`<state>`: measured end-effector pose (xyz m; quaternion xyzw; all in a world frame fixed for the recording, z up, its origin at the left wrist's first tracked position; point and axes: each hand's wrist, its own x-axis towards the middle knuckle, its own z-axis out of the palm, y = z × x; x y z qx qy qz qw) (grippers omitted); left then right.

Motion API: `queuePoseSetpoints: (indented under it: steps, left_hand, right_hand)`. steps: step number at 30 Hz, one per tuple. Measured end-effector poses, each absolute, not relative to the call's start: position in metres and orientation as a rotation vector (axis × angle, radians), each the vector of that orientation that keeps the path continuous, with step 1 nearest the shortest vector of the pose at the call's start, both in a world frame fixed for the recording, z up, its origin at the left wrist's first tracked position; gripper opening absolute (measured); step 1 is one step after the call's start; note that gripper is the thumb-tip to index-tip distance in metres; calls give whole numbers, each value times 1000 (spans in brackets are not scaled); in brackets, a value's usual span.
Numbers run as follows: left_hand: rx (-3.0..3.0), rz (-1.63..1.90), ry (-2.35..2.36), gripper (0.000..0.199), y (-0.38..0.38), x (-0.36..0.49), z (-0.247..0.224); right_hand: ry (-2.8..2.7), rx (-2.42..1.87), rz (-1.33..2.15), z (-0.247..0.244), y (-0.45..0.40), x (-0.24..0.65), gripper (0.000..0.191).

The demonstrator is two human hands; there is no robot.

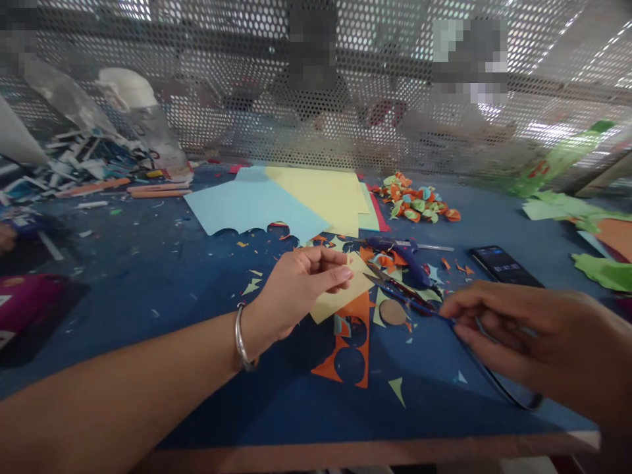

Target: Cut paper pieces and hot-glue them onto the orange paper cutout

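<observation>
My left hand (pixel 316 276), with a silver bangle at the wrist, is closed in a pinch over a yellow paper piece (pixel 340 296); a tiny pale edge shows at the fingertips, too small to name. My right hand (pixel 523 329) is closed on the handles of a pair of scissors (pixel 402 293), whose blades point left and lie slightly apart. Beneath them are an orange paper offcut (pixel 363 349) with round holes and a brown cardboard disc (pixel 393 312). Behind the scissors lies a purple-blue glue gun (pixel 395 247) with a glue stick in it.
Sheets of blue paper (pixel 251 204) and yellow paper (pixel 320 194) lie farther back. Beside them is a heap of small folded paper pieces (pixel 415 197). A phone (pixel 503 264) sits at right, near green scraps (pixel 602 271). A clear bottle (pixel 160 135) stands by the perforated metal screen (pixel 237 85).
</observation>
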<state>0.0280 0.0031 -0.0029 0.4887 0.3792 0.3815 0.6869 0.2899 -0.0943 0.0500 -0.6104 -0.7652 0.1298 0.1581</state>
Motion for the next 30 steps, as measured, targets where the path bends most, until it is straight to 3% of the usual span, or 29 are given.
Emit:
queuePoseSetpoints:
  steps: [5,18,22,30]
  left_hand:
    - [1073,753,818,18,-8,31,-1]
    - [970,571,720,28,-15,31,4]
    - [929,591,777,41,-16,34,5]
    - [974,573,813,42,-16,37,5]
  right_hand:
    - [-2306,-1497,315,52,-73,264,8]
    - [-2411,-1301,332,37,-63,270,9]
    - [-2451,-1213,311,34,-64,269,12]
    - [-2444,-1228,419,32,-64,263,16]
